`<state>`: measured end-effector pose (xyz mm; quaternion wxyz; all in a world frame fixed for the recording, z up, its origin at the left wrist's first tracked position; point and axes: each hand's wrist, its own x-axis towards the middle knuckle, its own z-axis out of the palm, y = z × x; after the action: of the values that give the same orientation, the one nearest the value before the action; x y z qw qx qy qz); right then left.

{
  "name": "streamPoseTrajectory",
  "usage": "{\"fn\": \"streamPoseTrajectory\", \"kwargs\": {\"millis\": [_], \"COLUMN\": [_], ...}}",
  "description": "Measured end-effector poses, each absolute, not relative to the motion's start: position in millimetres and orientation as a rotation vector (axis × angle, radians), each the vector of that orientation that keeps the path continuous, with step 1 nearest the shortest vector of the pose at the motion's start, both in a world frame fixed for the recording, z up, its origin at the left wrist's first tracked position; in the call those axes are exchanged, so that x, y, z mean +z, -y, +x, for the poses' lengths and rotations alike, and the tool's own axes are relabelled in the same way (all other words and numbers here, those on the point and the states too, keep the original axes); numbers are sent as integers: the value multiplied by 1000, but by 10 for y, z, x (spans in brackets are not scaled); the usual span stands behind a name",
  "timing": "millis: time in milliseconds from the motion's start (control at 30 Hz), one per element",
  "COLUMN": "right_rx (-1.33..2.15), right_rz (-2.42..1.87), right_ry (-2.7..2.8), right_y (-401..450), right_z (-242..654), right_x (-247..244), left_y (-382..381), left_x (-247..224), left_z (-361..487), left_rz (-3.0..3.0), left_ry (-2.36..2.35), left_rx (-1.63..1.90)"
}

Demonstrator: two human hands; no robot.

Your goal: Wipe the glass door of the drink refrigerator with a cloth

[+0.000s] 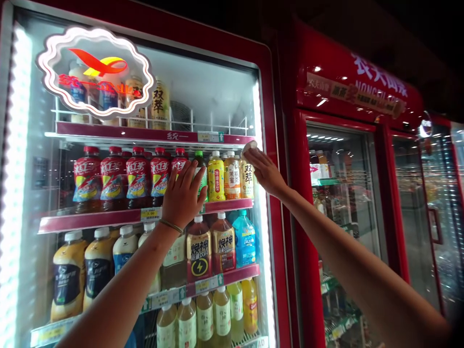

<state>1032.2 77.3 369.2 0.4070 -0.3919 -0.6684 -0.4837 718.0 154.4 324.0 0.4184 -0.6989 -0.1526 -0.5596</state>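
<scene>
My left hand [184, 191] lies flat with spread fingers against the glass door [213, 92] of a lit drinks fridge, a bangle on its wrist. Near the door's right edge, my right hand [267, 170] presses a small white cloth [249, 146] to the glass; its folds are mostly hidden under the fingers, and it could be a tissue. Behind the glass, red-capped tea bottles [113, 174] stand left of my left hand. A yellow bottle [216, 176] shows between the hands, and a pale bottle [248, 178] is partly covered by my right hand.
A glowing scalloped sign [96, 72] is at the door's upper left. The red door frame [277, 203] runs down the right side. Farther right stands a second red fridge [344, 92] with glass doors. Lower shelves hold several bottles [199, 246].
</scene>
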Motion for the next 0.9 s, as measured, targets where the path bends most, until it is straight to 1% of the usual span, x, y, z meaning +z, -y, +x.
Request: {"fn": "streamPoseTrajectory", "kwargs": {"millis": [67, 167, 300, 400, 467, 700, 900], "right_rx": [-1234, -1276, -1311, -1370, -1404, -1349, -1405], "right_rz": [-995, -981, -1017, -1071, -1081, -940, -1021], "right_ry": [1536, 1355, 1242, 1225, 1254, 1214, 1182], "right_y": [-752, -795, -859, -890, -926, -1115, -1162], "right_z": [10428, 10354, 10092, 9978, 9961, 10198, 10033], "right_x": [3817, 3952, 3857, 3742, 3754, 4083, 3838], "left_y": [-1541, -1527, -1501, -1486, -1485, -1504, -1505], "left_x": [3235, 3234, 3241, 3240, 3237, 3230, 3221], "left_z": [7187, 7194, 7200, 7205, 7206, 7207, 7230], "left_rz": [-1748, -1742, -1765, -1778, -1776, -1787, -1846], "left_ry": [395, 419, 445, 469, 478, 474, 421], "left_rx": [-1396, -1391, -1402, -1392, -1375, -1374, -1426]}}
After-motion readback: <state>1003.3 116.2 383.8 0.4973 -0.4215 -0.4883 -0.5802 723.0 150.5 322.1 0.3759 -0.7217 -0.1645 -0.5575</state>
